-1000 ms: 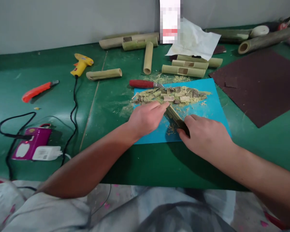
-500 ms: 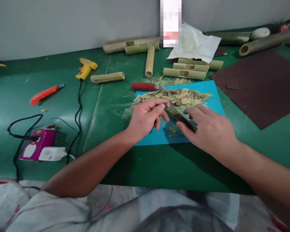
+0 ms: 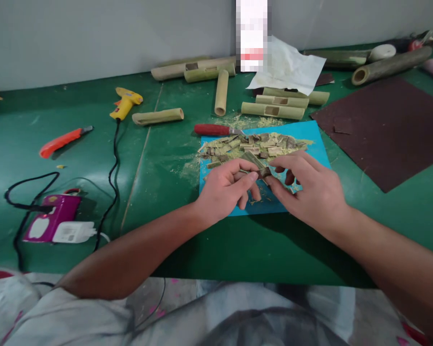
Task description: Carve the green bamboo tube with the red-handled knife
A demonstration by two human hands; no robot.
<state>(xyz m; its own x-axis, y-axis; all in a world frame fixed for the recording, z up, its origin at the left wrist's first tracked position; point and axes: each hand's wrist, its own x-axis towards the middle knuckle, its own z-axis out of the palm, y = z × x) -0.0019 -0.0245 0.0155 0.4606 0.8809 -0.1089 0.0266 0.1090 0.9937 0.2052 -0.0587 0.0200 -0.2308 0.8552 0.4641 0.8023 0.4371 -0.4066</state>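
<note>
Over the blue sheet (image 3: 319, 144), both of my hands meet at a narrow bamboo piece (image 3: 253, 159). My left hand (image 3: 225, 190) pinches a small dark brown piece (image 3: 264, 172) against the bamboo, between thumb and forefinger, with its other fingers curled below. My right hand (image 3: 310, 190) grips the bamboo from the right, its thumb underneath; the fingers hide much of it. Just beyond the hands is a heap of bamboo chips and shavings (image 3: 274, 150). A red-handled tool (image 3: 212, 129) lies by the heap, its metal end partly among the chips.
Cut bamboo tubes (image 3: 273, 110) lie along the back, some with notches. At left are a yellow glue gun (image 3: 126, 103), an orange utility knife (image 3: 65, 141) and a purple power box (image 3: 52, 216) with cables. A dark brown sheet (image 3: 386, 134) covers the right side.
The left hand and the small dark piece have slid right and toward me along the bamboo, closer to the right hand. The bamboo's far end now shows beyond them.
</note>
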